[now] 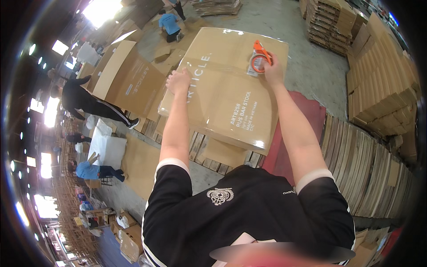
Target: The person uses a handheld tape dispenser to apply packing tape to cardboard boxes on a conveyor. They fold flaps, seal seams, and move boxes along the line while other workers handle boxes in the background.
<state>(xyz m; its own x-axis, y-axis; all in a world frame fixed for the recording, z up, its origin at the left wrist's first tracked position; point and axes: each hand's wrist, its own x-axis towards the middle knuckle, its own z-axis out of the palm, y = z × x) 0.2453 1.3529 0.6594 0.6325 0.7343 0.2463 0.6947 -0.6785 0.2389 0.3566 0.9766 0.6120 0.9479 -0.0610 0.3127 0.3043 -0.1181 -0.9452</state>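
R hand (272,66) grips orange tape dispenser (259,57) on cardboard box (227,95) at 1 o'clock; L hand (178,81), fingers curled, presses box's 10 o'clock edge.

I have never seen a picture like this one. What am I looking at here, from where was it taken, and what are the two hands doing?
There is no machine here, only a person at work. The camera sits on the person's head and looks down, so the black shirt and both bare forearms come in from below. Its wide lens bends straight edges.

A big closed cardboard box lies on a wooden pallet. The left hand rests as a loose fist on the box top. The right hand holds an orange tape dispenser against the box, near a paper label. Stacks of flat cardboard stand at the right, and other people work farther off.
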